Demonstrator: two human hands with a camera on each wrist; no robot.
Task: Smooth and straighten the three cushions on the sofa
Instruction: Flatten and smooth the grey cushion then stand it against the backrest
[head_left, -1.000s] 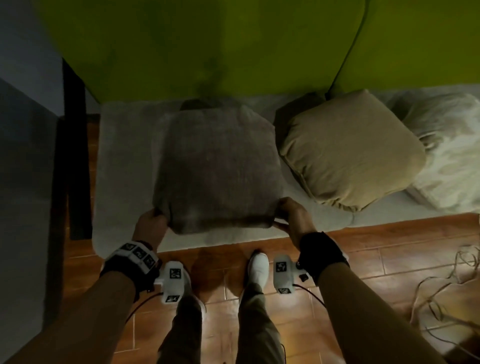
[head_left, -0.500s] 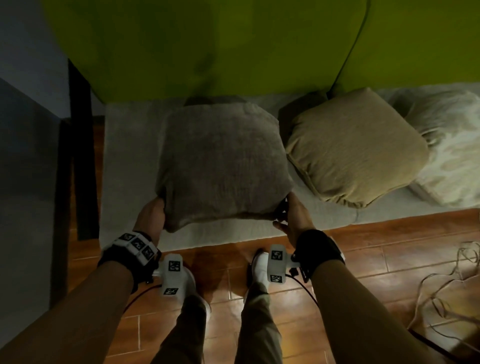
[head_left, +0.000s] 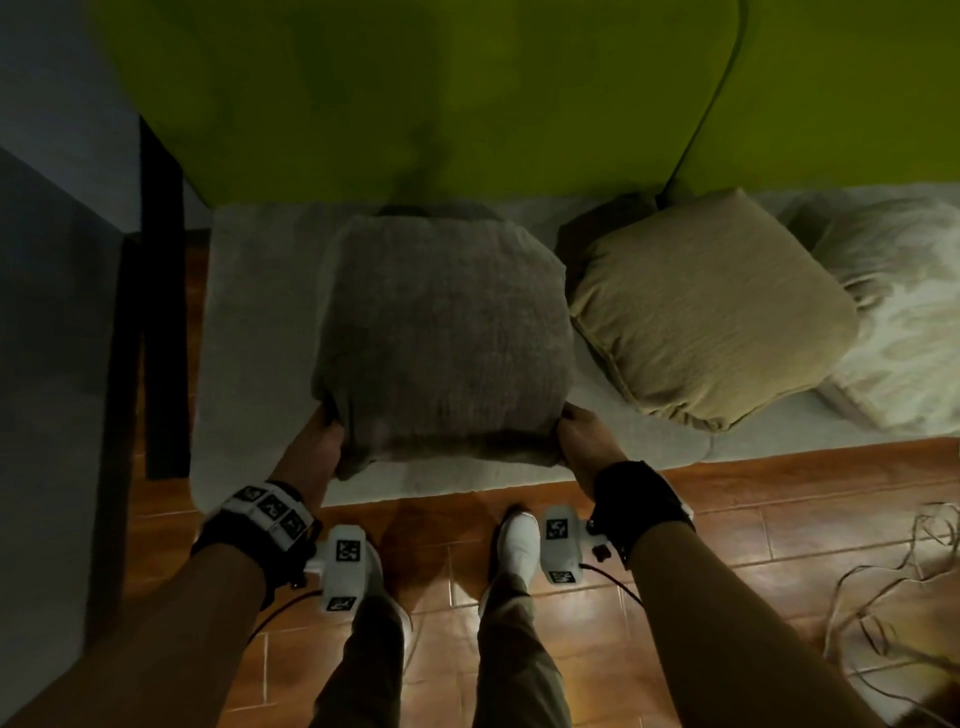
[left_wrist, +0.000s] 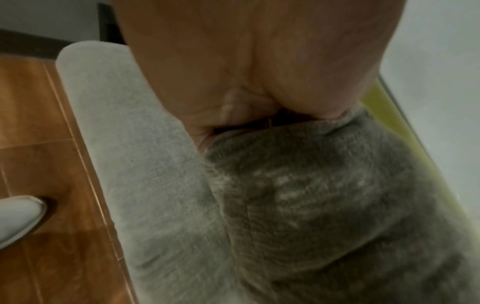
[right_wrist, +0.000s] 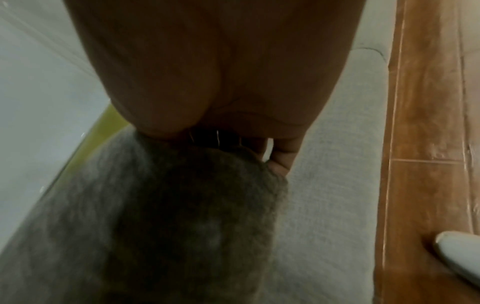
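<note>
Grey and nubby, the nearest cushion (head_left: 441, 338) lies flat on the pale seat of the sofa (head_left: 249, 332), its far edge near the green backrest (head_left: 415, 93). The left hand (head_left: 314, 457) grips its near left corner, thumb on top and fingers tucked underneath; the right hand (head_left: 587, 441) grips the near right corner the same way. Just to the right sits a tan cushion (head_left: 711, 306), turned askew, and beyond it a pale patterned cushion (head_left: 904, 332) touching the tan one. White shoes (head_left: 519, 540) stand on the wooden floor (head_left: 779, 519).
</note>
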